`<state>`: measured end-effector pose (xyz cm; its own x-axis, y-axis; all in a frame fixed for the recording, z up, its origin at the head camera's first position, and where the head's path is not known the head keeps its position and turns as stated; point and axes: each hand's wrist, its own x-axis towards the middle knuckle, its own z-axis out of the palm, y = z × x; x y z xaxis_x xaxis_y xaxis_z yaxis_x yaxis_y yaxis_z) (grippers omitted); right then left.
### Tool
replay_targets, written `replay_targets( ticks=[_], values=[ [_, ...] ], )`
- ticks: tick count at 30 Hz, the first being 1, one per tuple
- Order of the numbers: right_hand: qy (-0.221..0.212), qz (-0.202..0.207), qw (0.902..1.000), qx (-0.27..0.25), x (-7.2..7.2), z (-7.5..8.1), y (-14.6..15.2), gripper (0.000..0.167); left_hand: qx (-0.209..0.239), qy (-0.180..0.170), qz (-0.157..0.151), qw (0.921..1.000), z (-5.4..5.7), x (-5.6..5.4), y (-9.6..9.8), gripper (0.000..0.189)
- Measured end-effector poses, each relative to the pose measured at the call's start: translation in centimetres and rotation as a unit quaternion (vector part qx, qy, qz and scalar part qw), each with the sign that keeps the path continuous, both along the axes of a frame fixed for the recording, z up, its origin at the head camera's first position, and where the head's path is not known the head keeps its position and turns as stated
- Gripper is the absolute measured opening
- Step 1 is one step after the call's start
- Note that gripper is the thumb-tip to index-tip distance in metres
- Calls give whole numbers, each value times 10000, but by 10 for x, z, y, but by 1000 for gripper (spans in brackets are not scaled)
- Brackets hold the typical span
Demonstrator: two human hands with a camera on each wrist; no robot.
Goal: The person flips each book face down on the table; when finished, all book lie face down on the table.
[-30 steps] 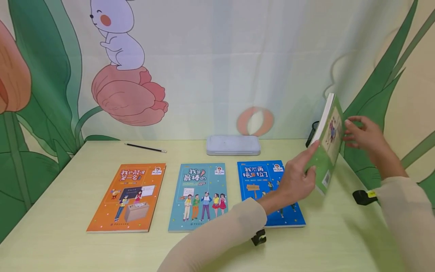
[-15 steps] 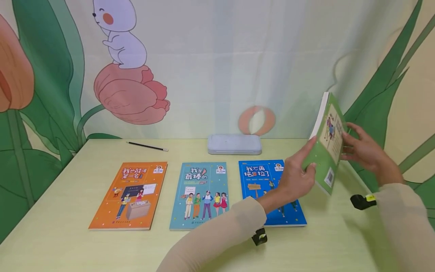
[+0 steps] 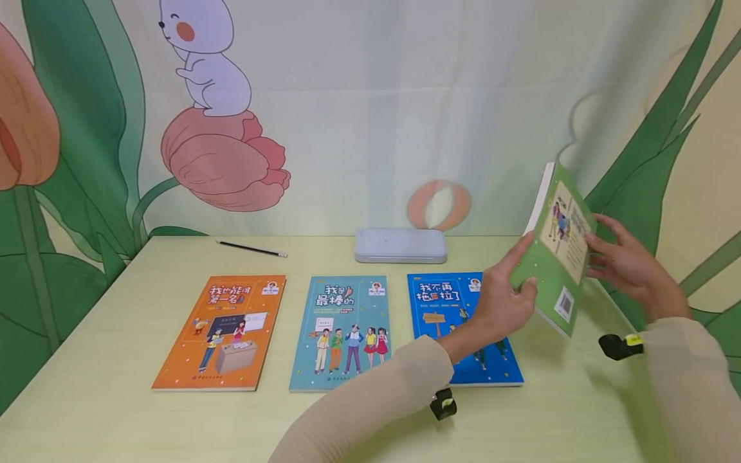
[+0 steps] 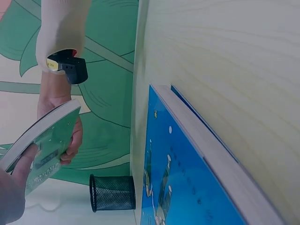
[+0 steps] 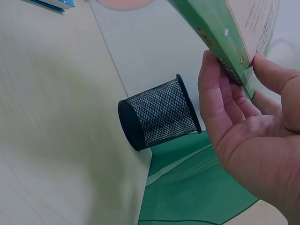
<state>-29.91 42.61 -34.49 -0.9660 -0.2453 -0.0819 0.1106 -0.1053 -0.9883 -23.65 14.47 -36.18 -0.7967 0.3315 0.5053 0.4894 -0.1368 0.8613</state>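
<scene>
A green book [image 3: 558, 251] is held up, tilted, above the right side of the table, its back cover with a barcode facing the head camera. My left hand [image 3: 505, 299] grips its left edge near the lower corner, thumb on the cover. On the opposite side my right hand [image 3: 628, 267] pinches the spine edge; in the right wrist view the thumb [image 5: 274, 75] lies on the cover and the fingers are behind. Below my left forearm lies a blue book [image 3: 446, 308], partly covered by that arm. The left wrist view shows the same green book [image 4: 54, 136] between both hands.
On the table [image 3: 92, 360] lie a teal book [image 3: 341, 328] and an orange book [image 3: 222, 334]. Behind them are a grey pencil case [image 3: 401, 245] and a black pencil [image 3: 251, 249]. A black mesh pen holder [image 5: 159, 112] stands at the back right corner, hidden behind the green book in the head view.
My right hand has come in from the right and taken hold of the green book's spine edge. The book has turned its back cover more toward the head camera.
</scene>
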Motion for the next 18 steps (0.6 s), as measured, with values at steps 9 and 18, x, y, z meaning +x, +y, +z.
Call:
replay_targets(
  ticks=[9,18],
  values=[
    [136,-230,9996,-33,2,-1,10,56,-491,-85,-135,9987,1,-5,-3,81],
    [308,-260,9986,355,4,-2,16,55,-1229,-383,0,9917,3,-10,-5,81]
  ],
)
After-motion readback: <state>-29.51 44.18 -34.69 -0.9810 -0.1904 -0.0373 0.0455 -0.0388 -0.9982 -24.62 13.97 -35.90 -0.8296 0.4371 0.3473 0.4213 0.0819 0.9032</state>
